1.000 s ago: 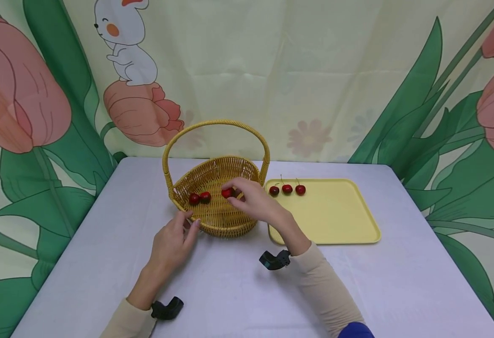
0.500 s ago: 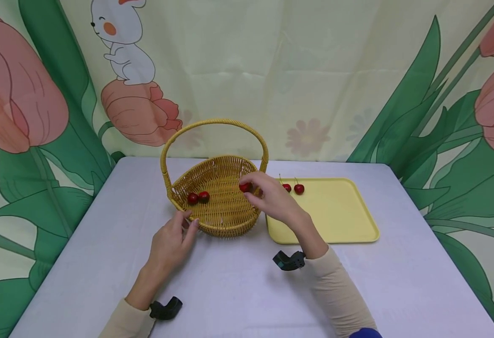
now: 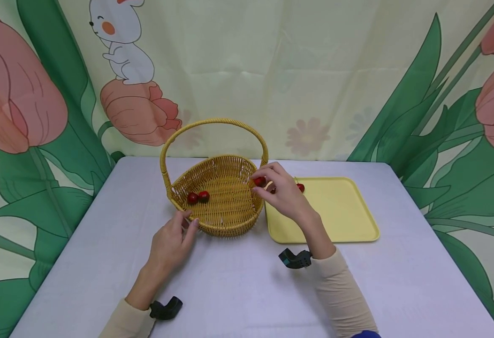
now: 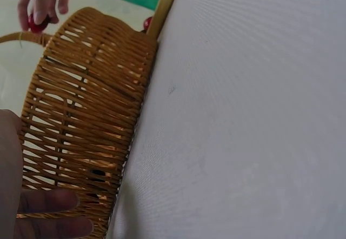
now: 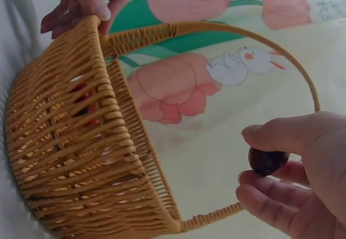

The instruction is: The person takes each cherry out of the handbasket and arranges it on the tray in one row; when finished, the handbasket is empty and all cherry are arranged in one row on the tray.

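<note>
My right hand pinches a dark red cherry between thumb and fingers, over the right rim of a wicker basket. The right wrist view shows this cherry raised above the rim, beside the arched handle. At the basket's front left, my left hand holds the rim; in the left wrist view its fingers lie along the woven outer wall. Two cherries sit together inside the basket at the left. On the yellow tray a cherry shows; my right hand covers part of the row.
The tray stands close to the basket's right side on a white-covered table. A printed curtain hangs behind the table. The basket's tall handle arches over its opening.
My right hand has moved right with the cherry, from inside the basket to above its right rim, and now covers part of the tray's cherries. My left hand stays at the rim.
</note>
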